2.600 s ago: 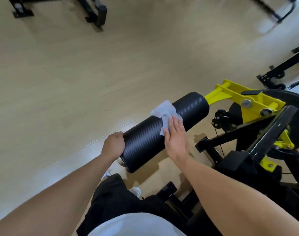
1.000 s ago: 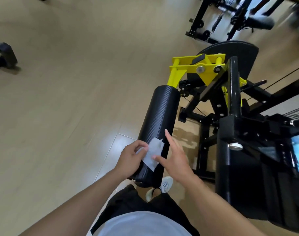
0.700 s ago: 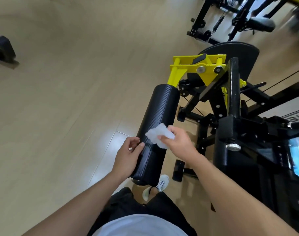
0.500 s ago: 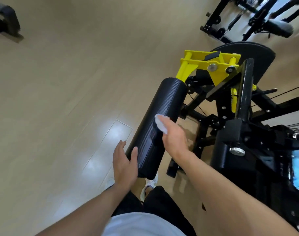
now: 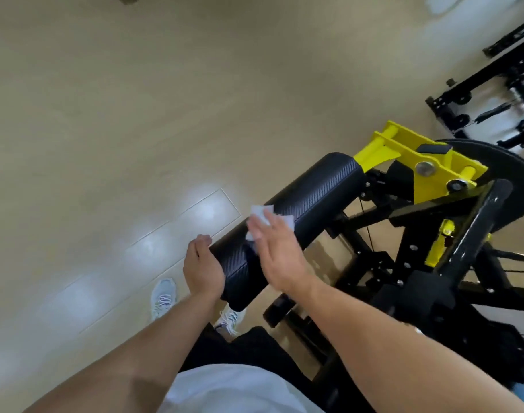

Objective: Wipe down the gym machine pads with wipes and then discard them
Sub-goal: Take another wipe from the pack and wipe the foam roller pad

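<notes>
A person looks down at a black, ribbed roller pad [image 5: 308, 201] that runs diagonally from the lower centre of the frame up toward the right. The right hand [image 5: 280, 254] lies flat on top of the pad, palm down, its fingers [image 5: 262, 231] straight and pressed close together. Under those fingers is a white wipe [image 5: 262, 214], held against the pad's surface; its crumpled edges stick out above and to the right of the fingertips. The left hand [image 5: 202, 268] cups the pad's near end, just left of centre, with its fingers loosely curled around the side and the thumb apart from them. Both forearms are bare and reach up from the bottom of the frame. At its far end the pad joins a yellow bracket [image 5: 415, 165] in the right-hand part of the frame, bolted to a black machine frame [image 5: 463, 245]. Two pale sneakers [image 5: 163, 298] stand on the light wood floor [image 5: 135, 114] at the lower centre, below the pad. More black equipment [image 5: 493, 81] sits blurred in the upper right corner.
</notes>
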### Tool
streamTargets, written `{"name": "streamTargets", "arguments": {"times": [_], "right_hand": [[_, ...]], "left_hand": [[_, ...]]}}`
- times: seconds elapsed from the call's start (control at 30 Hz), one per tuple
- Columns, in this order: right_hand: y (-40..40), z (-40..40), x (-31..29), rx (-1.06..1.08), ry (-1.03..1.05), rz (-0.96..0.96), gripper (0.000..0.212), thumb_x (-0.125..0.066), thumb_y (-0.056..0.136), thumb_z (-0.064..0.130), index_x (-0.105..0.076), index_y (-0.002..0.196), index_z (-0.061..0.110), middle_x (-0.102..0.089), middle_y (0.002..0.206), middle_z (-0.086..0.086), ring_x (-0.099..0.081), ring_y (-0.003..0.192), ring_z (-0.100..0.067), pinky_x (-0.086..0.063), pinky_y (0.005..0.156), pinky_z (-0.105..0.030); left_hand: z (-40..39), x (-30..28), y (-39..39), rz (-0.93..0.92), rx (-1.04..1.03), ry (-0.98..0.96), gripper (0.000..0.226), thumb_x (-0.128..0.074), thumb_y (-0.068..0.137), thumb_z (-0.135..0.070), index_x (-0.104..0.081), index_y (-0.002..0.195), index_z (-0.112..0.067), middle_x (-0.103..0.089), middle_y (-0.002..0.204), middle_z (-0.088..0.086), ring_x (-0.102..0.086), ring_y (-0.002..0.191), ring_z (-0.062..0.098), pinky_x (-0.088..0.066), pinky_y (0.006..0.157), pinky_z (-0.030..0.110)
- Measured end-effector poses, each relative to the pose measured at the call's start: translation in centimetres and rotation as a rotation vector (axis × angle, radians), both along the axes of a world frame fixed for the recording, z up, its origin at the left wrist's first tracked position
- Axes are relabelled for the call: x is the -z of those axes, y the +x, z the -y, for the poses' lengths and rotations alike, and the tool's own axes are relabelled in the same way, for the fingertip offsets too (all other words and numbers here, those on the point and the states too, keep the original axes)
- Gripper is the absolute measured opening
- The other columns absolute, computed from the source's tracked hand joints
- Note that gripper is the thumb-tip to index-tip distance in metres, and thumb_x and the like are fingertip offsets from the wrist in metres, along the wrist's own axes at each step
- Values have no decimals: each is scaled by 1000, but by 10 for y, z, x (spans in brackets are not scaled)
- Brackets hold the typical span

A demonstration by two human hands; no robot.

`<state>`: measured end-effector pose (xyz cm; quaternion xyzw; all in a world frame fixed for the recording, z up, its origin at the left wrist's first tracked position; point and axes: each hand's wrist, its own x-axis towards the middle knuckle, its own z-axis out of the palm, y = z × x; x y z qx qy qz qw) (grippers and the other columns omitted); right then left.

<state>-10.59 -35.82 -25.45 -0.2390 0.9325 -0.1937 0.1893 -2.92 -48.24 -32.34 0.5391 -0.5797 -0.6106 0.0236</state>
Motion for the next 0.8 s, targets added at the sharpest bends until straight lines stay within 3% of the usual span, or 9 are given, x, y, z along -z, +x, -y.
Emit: {"name": "streamTargets", "arguments": {"times": [0.07,0.13,0.23,0.3,0.37,0.53,0.67,0.73,0.8], "right_hand": [[35,8,8,-264,-51,82,53,-18,113,43,-58,142,23,-54,152,8,-29,151,-6,-15,127,-29],[13,1,5,-363,-1,22,56,-15,112,34,-59,142,19,-57,148,6,-36,148,-8,-18,126,-30],[-61,-26,-8,-310,245,-147,49,-13,105,28,-56,125,13,-56,127,-3,-50,130,-24,-36,113,-38],[-88,-46,-13,-168,332,-232,38,-23,108,24,-52,128,9,-51,132,-7,-44,134,-33,-33,112,-38],[-62,-36,-9,-169,309,-266,39,-25,108,23,-49,135,9,-48,140,-7,-40,140,-35,-29,118,-40],[26,-16,10,-790,146,-172,57,-15,107,26,-30,158,5,-29,166,-9,-18,157,-21,-11,129,-41],[-56,-48,-4,-566,322,-278,59,-5,109,32,-23,162,10,-22,170,-6,-8,159,-18,5,129,-35],[-88,-67,-16,-497,419,-341,58,-14,109,33,-30,160,9,-26,168,-7,-11,158,-23,0,129,-39],[-89,-64,-22,-550,443,-332,53,-27,103,25,-46,149,7,-41,160,-10,-28,152,-29,-15,127,-41]], "left_hand": [[-2,1,-1,-22,-64,0,45,-31,106,-44,-71,98,-25,-71,104,-6,-62,100,18,-40,81,29],[0,2,-2,-10,-48,-9,45,-32,107,-39,-72,96,-23,-69,101,-6,-61,98,18,-39,81,29],[2,3,-3,2,75,-99,38,-34,105,-25,-72,98,-20,-64,101,-7,-56,98,17,-36,75,23],[1,0,-3,-6,26,-125,38,-36,103,-25,-73,98,-20,-66,103,-7,-56,97,15,-35,75,25],[-3,-4,-4,12,-33,-161,39,-35,102,-26,-73,100,-20,-66,105,-7,-55,98,15,-35,80,28],[-5,-6,0,72,-69,-172,36,-35,103,-20,-71,104,-17,-66,111,-2,-57,103,20,-35,82,27],[-5,-9,1,104,4,-275,30,-37,103,-22,-66,103,-24,-62,103,-10,-52,82,9,-36,65,19],[-6,-11,0,98,7,-338,26,-39,103,-24,-64,99,-27,-60,95,-12,-49,73,5,-31,59,15],[-7,-11,0,86,2,-377,25,-40,102,-25,-65,98,-27,-59,93,-12,-50,74,10,-34,59,22]]}}
